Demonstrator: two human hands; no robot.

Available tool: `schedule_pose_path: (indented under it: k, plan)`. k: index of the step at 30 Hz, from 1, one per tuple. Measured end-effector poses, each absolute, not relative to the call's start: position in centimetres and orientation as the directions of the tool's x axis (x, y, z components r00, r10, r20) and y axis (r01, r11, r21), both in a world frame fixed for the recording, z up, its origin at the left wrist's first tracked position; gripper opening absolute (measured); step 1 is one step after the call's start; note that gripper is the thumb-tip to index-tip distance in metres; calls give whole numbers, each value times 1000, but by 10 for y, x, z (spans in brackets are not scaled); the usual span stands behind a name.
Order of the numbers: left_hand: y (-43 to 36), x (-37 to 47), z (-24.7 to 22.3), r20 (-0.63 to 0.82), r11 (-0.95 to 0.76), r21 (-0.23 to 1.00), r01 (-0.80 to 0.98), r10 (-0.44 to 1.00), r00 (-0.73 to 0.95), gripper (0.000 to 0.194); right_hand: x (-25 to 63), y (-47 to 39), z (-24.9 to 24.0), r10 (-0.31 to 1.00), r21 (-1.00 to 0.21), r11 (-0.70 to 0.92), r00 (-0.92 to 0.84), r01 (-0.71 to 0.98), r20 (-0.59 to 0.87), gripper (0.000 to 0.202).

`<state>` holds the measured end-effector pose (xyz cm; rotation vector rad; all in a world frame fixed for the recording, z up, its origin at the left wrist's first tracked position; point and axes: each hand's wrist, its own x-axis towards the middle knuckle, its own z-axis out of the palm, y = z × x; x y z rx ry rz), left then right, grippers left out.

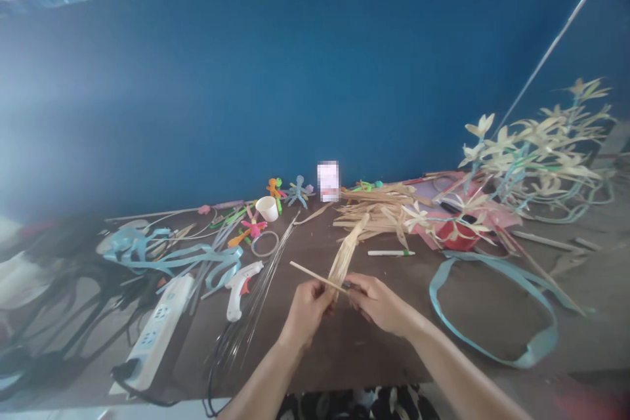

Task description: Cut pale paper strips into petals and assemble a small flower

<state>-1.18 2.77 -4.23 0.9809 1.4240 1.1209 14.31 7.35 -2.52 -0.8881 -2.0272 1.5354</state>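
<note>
The bundle of dried leaf strips point(347, 251) stands tilted over the middle of the brown table point(344, 348), its lower end pinched between the person's two hands, its upper end fanning toward a loose pile of straw-coloured strips point(378, 213) behind. The left hand point(308, 307) is curled closed around the bundle's base, and a thin wooden stick point(315, 275) juts up and to the left from the same grip (whether the stick is held by the left hand alone cannot be told). The right hand point(378, 302) meets it from the other side, fingers clenched on the base of the strips, touching or nearly touching the left.

Left of the hands lie a white glue gun point(240, 285), a fan of thin wires point(266, 275) and a white power strip point(157, 328). Farther back are light blue ribbon point(172, 256), a roll of clear tape point(264, 243), a small white cup point(267, 208) and small coloured figures point(288, 191) against the blue wall point(295, 79). To the right, a pen point(391, 252) lies near a red container point(455, 233), a long loop of blue strap point(492, 315) curves over the table, and pale woven leaf flowers point(536, 144) stand at the far right.
</note>
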Motion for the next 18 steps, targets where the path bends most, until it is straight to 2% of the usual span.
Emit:
schedule_pose_path:
  k: [9,14,18]
  plan:
    - [26,-15,-45,-305,307,950,64,951,-41,33,138,71,-18,699,-970,221,-710,99,87,31]
    - [22,-13,-41,-285,291,952,97,956,-73,32,138,66,-29,745,-897,349,-661,271,90,31]
    - [16,-6,-43,-300,303,953,14,949,-97,29,141,62,-39,789,-719,498,-597,485,144,36]
